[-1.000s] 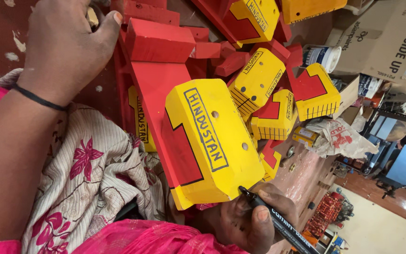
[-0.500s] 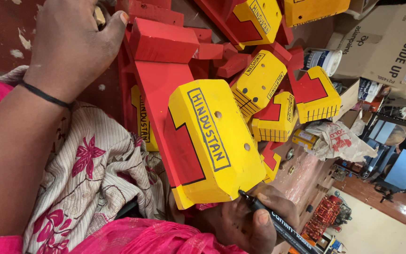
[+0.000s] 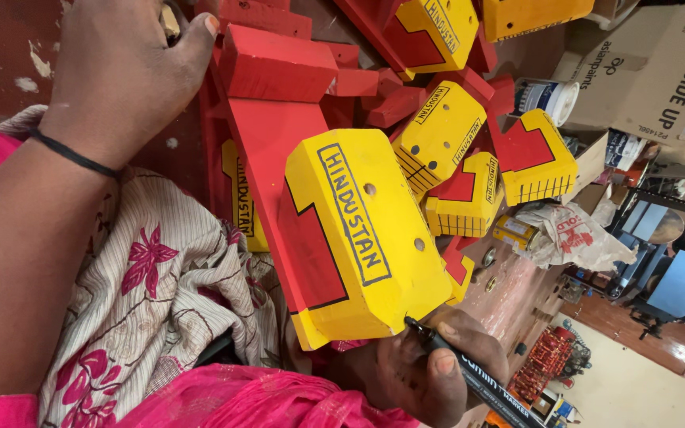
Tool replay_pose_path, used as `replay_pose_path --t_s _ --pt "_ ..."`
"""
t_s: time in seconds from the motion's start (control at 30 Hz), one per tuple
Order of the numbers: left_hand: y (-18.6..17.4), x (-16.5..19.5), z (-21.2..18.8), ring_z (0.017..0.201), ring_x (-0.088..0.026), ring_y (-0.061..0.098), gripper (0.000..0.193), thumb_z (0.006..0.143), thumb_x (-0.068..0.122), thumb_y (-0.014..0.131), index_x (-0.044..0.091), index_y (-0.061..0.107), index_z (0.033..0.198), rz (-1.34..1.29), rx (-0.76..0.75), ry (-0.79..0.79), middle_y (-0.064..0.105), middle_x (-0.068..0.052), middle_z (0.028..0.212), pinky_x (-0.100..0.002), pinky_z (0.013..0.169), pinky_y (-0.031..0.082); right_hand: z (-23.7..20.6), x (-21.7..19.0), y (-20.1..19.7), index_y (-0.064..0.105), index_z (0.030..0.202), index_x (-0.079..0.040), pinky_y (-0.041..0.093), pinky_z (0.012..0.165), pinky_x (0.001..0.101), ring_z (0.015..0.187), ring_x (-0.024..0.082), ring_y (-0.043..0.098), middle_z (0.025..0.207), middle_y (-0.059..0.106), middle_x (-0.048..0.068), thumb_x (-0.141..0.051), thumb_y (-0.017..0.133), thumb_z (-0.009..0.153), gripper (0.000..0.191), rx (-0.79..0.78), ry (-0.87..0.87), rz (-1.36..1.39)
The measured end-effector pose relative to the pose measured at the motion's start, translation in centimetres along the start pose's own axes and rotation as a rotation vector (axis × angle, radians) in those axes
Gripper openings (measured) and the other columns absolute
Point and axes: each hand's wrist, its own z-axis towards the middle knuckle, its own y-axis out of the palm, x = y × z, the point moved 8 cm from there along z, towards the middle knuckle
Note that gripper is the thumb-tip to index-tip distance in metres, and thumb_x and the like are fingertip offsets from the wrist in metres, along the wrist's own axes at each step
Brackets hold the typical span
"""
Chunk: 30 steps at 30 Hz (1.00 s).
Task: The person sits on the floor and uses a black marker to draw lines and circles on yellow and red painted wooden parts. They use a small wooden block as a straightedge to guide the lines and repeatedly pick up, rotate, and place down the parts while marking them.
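Bracing the yellow and red block [image 3: 358,238] across the lap, the left hand [image 3: 128,63] clamps its far red end while the right hand [image 3: 430,368], just below the block's near corner, pinches a black marker [image 3: 469,374], tip touching the yellow edge; best kept steady, strokes short, wrist anchored.

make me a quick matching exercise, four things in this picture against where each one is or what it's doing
Things:
1. black marker
2. left hand
3. cardboard box
4. big yellow and red block

Places or states:
A. top right, at the back
B. tip at the block's lower edge
C. gripping the red piece at the top
D. propped over the lap

Pairs: 1-B, 2-C, 3-A, 4-D
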Motion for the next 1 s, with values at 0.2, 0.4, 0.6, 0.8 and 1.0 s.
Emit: replay_pose_path --t_s 0.2,0.4,0.6,0.8,1.0 --pt "0.0 0.0 -0.4 0.079 -0.04 0.065 0.016 0.096 0.008 0.075 -0.005 0.066 0.099 0.048 0.013 0.04 0.065 -0.021 0.082 -0.045 0.068 0.05 0.0 -0.5 0.3 0.059 0.132 -0.019 0.046 0.049 0.0282 0.067 0.025 0.056 0.109 0.05 0.016 -0.015 0.05 0.109 0.024 0.086 0.027 -0.017" --pt "0.3 -0.2 -0.8 0.076 -0.04 0.064 0.019 0.1 0.009 0.077 -0.006 0.066 0.097 0.018 -0.022 0.007 0.064 -0.021 0.082 -0.044 0.066 0.05 -0.6 -0.4 -0.3 0.058 0.131 -0.018 0.044 0.047 0.0249 0.065 0.022 0.056 0.11 0.048 0.016 -0.013 0.051 0.11 0.022 0.084 0.027 -0.084" --pt "0.1 0.0 -0.6 0.078 -0.039 0.065 0.017 0.098 0.008 0.075 -0.006 0.066 0.098 0.032 0.011 0.055 0.064 -0.021 0.083 -0.042 0.066 0.05 -0.5 0.3 -0.9 0.057 0.133 -0.017 0.042 0.045 0.0243 0.056 0.018 0.054 0.113 0.048 0.017 -0.006 0.051 0.11 0.026 0.005 0.087 0.021" --pt "0.1 0.0 -0.6 0.078 -0.039 0.065 0.015 0.097 0.007 0.074 -0.006 0.066 0.098 0.029 0.008 0.062 0.064 -0.02 0.081 -0.043 0.067 0.05 -0.7 0.1 -1.0 0.055 0.136 -0.015 0.043 0.042 0.0275 0.06 0.024 0.054 0.113 0.048 0.018 0.002 0.061 0.1 0.04 0.037 0.011 0.007" --pt "0.3 -0.1 -0.6 0.077 -0.039 0.064 0.016 0.098 0.008 0.074 -0.006 0.066 0.098 0.016 -0.01 0.028 0.064 -0.02 0.08 -0.043 0.066 0.05 -0.6 0.4 -1.1 0.056 0.133 -0.012 0.043 0.045 0.0322 0.062 0.023 0.053 0.109 0.046 0.018 0.003 0.055 0.101 0.036 0.022 0.011 0.115"
